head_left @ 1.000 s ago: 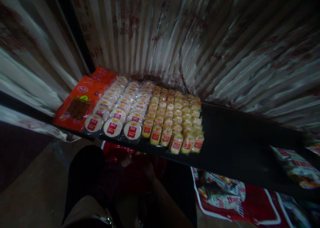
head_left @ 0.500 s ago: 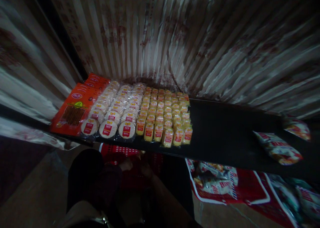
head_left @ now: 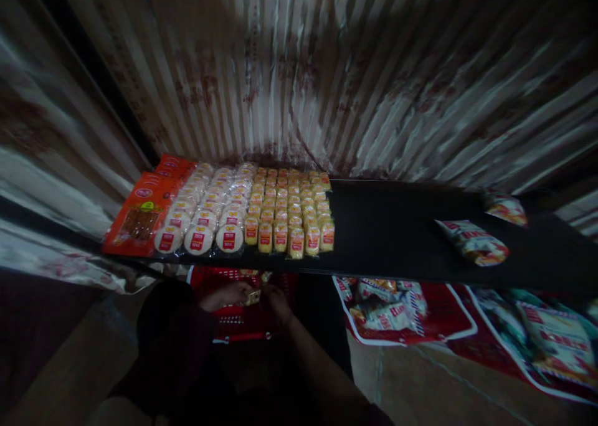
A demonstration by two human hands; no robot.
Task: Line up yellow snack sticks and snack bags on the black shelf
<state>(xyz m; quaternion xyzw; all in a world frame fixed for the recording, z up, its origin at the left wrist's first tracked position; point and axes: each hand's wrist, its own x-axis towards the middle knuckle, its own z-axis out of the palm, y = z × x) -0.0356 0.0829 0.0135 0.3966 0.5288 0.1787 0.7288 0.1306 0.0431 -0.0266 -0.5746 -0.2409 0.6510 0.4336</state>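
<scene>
Over a red plastic basket (head_left: 238, 327) under the shelf, my left hand (head_left: 232, 294) is closed on a small yellow wrapped snack (head_left: 253, 298). Close beside it, my right hand (head_left: 276, 302) has its fingers curled, and the dim light hides what is in them. Another wrapped snack (head_left: 249, 271) shows at the basket's far side, partly under the shelf edge. Above, rows of yellow wrapped snacks (head_left: 296, 244) stand on the black shelf (head_left: 383, 239). Left of them are rows of round white rice crackers (head_left: 199, 240) in clear wrappers.
Flat orange packets (head_left: 135, 217) lie at the shelf's left end. Two snack bags (head_left: 474, 242) lie toward its right. Below stand a red basket of snack bags (head_left: 390, 314) and another with green and white bags (head_left: 554, 336). A pleated curtain (head_left: 280, 71) hangs behind.
The view has shifted, so the shelf's right side and baskets sit further left. Both hands remain close together over the basket, and the snack in my left hand shows more clearly.
</scene>
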